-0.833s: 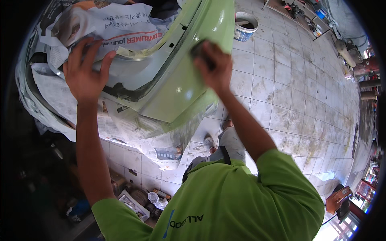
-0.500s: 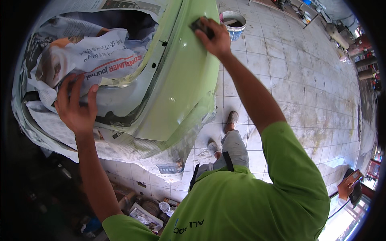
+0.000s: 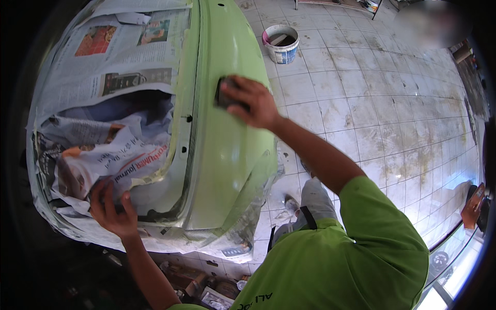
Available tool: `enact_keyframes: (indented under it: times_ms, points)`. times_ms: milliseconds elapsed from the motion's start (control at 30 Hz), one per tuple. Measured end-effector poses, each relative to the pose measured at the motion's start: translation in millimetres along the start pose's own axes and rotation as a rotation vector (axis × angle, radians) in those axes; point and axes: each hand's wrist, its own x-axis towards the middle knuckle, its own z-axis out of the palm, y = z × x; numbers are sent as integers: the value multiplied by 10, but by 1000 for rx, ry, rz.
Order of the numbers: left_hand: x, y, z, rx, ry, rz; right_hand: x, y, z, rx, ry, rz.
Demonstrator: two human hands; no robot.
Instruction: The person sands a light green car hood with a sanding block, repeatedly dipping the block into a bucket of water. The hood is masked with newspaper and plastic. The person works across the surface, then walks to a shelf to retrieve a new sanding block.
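A pale green car body panel (image 3: 227, 165) curves up the middle, with a dark seam and small holes along its left side. Pressed flat on its upper part is a dark sanding block (image 3: 221, 93), slightly blurred, with the fingers of my right hand (image 3: 254, 101) closed over it. My left hand (image 3: 114, 214) lies with fingers spread at the near left rim of the opening, beside crumpled printed paper (image 3: 124, 155) stuffed inside. It holds nothing that I can see. Yellowish masking tape (image 3: 150, 178) edges that opening.
Newspaper sheets (image 3: 137, 57) cover the car's far left part. A white and blue bucket (image 3: 283, 46) with dark contents stands on the tiled floor (image 3: 372, 113), right of the panel. Below the car, at the lower edge, lie boxes and clutter (image 3: 206, 292). A bench leg (image 3: 296, 4) shows far off.
My right hand has slid the sanding block down the panel toward me. My view has shifted, bringing more newspaper on the far left into sight; my left hand stays by the opening.
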Motion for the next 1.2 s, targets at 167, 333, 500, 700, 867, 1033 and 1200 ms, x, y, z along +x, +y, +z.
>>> enact_keyframes:
  times_ms: [167,333,500,700,867,1033,1200]
  points:
    - [-13,-25,7,35,-47,-14,1113,709,295,-126,24,313]
    - [22,67,-12,45,-46,-28,-320,-1173,302,-46,-135,40]
    - [-165,1035,24,-242,-97,-181,-720,-1264,-39,200,-405,-332]
    - [-169,1881,522,-375,-337,-63,1486,1556,169,-112,-80,104]
    - [-120,1986,662,-292,-399,-167,1784,1644,451,-94,-48,403]
    - [-143,1955,616,-389,-445,-268,-201,-529,5,140,-422,168]
    - [-188,1928,541,-424,-506,-304,-16,-57,-100,187,-342,-172]
